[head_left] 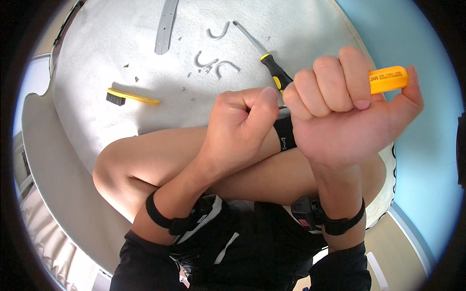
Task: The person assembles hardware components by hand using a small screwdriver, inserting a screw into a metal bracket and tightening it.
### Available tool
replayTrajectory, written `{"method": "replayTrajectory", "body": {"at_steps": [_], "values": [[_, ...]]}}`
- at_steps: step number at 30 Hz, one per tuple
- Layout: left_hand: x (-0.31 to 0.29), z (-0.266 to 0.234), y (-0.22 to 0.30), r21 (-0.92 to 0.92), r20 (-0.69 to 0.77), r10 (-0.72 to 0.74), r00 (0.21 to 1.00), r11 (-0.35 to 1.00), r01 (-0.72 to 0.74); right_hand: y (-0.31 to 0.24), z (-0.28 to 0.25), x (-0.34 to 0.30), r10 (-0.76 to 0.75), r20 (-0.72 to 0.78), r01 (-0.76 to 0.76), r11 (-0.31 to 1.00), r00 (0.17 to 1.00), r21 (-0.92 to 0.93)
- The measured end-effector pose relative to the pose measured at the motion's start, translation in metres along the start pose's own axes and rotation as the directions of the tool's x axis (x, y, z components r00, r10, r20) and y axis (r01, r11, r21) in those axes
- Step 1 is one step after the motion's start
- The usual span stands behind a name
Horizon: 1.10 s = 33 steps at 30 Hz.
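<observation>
My right hand [335, 109] is closed around the yellow handle of a screwdriver [388, 80], whose butt end sticks out past the index finger beside the thumb. A short bit of thin metal shaft shows in the gap between my two hands. At the other end of that shaft, my left hand [242, 123] is curled into a fist with the thumb on top. Whatever the left fingers hold is hidden. Behind my hands lies a second screwdriver [276, 70] with a black and yellow handle, its lower end covered by the right hand.
Several curved grey hook-like pieces [203, 62] lie on the pale surface [97, 58], with small metal bits scattered around. A perforated metal strip [166, 26] is at the far side. To the left rests a yellow-handled brush [136, 97]. My crossed legs [160, 150] are under my hands.
</observation>
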<state>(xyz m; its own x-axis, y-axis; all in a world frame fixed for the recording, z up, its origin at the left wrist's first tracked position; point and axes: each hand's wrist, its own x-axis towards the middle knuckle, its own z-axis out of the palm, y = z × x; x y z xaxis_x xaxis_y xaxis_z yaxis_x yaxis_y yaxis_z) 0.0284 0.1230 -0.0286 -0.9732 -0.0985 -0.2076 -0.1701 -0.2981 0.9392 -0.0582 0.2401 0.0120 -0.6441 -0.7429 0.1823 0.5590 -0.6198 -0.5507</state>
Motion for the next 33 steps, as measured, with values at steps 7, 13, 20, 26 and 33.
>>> {"method": "replayTrajectory", "body": {"at_steps": [7, 13, 20, 26, 33], "values": [[-0.001, 0.000, -0.001, 0.017, 0.015, -0.013, 1.000, 1.000, 0.012, 0.005, -0.014, -0.005, -0.043, 0.024, 0.040, 0.992, 0.999, 0.121], [-0.002, 0.001, 0.001, -0.059, 0.011, 0.000, 1.000, 0.998, 0.001, 0.005, -0.005, -0.002, -0.050, -0.042, 0.056, 0.986, 0.998, 0.155], [-0.004, 0.000, 0.002, -0.084, 0.013, 0.025, 1.000, 0.996, -0.024, 0.007, -0.004, -0.003, -0.057, -0.115, 0.079, 0.978, 0.992, 0.195], [-0.008, 0.005, 0.014, -0.122, 0.050, -0.026, 0.998, 0.992, 0.032, 0.004, 0.002, -0.004, -0.061, -0.180, 0.103, 0.966, 0.982, 0.236], [-0.009, 0.001, 0.009, -0.165, 0.121, 0.073, 0.990, 0.985, -0.053, 0.004, 0.003, -0.004, -0.038, -0.180, 0.092, 0.949, 0.983, 0.303]]}}
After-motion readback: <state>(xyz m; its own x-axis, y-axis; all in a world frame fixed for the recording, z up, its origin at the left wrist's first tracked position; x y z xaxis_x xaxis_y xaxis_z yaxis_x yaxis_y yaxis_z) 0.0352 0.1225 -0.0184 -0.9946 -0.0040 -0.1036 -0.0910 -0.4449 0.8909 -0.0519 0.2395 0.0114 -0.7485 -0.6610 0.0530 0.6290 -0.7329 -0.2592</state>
